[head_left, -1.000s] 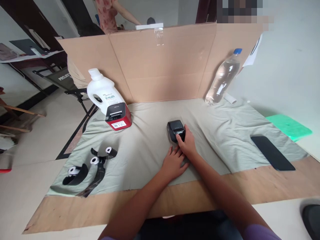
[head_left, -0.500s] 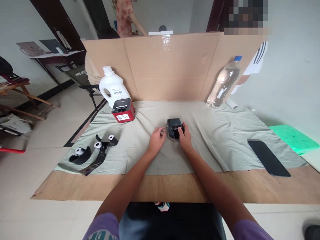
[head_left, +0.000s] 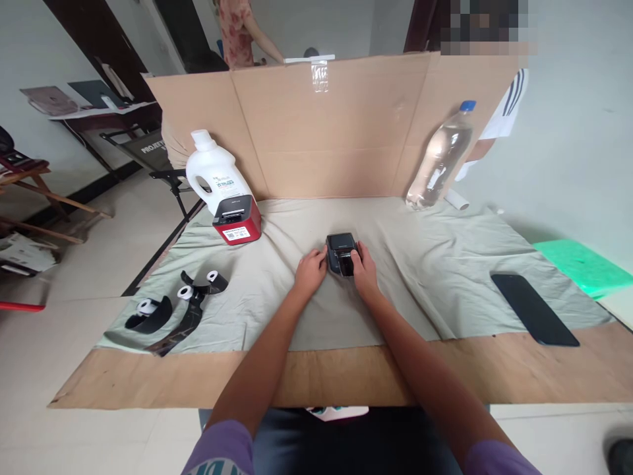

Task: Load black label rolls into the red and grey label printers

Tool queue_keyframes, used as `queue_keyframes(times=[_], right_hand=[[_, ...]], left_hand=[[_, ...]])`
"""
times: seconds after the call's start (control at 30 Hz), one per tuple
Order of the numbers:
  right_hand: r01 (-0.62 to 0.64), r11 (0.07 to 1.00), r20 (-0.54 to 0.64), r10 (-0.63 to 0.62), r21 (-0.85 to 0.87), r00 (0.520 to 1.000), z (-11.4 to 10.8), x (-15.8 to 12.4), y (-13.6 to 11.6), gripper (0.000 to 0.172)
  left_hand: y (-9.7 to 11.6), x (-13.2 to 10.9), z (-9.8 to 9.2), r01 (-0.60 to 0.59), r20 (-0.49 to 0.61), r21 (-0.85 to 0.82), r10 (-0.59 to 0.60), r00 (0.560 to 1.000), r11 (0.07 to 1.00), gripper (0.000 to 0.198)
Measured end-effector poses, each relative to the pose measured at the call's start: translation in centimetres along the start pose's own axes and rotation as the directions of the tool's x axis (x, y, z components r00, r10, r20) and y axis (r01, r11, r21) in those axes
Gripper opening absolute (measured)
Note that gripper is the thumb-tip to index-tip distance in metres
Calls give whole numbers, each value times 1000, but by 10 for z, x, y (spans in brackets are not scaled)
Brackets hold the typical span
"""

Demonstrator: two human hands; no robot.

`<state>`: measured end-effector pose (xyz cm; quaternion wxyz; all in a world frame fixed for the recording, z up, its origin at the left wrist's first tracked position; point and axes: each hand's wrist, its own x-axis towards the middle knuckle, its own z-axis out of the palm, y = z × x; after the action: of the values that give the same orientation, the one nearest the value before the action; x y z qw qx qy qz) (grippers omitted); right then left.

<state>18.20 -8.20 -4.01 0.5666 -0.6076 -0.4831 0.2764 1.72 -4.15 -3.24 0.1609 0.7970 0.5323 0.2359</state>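
Note:
A small boxy black device [head_left: 341,243], which looks like a portable printer, lies on the cloth in the middle of the table. My right hand [head_left: 364,272] is closed on its right side, with the thumb over the front part. From the other side, my left hand [head_left: 311,272] presses its fingers against the device's left edge. Part of the device's right side is hidden behind my right fingers.
Paper rolls with black strips [head_left: 185,291] lie at the left. Behind them stand a red and black printer [head_left: 238,224] and a white jug [head_left: 213,170]. A clear bottle [head_left: 441,158] leans against the cardboard [head_left: 326,132]; a black phone [head_left: 534,309] lies right.
My left hand has moved in and now touches the black device's left side, where a gap was before. My right hand keeps its hold. The view has shifted slightly.

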Motion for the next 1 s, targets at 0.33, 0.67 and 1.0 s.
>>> queue_keyframes(times=[0.33,0.67,1.0], right_hand=[[64,994,-9,-65,-84,998,-2,0,-8,56],[44,997,-22,-46,-69,999,-2,3,-4,56],[41,999,75,-41,4,996,-2,12,-4,69]], left_hand=[[-12,12,1,-10,45,7,10,999,1000,50],[-6,8,0,24,-3,0,-24,1000,1000,44],[-6,6,-2,51,-7,-195,-53,999,980,50]])
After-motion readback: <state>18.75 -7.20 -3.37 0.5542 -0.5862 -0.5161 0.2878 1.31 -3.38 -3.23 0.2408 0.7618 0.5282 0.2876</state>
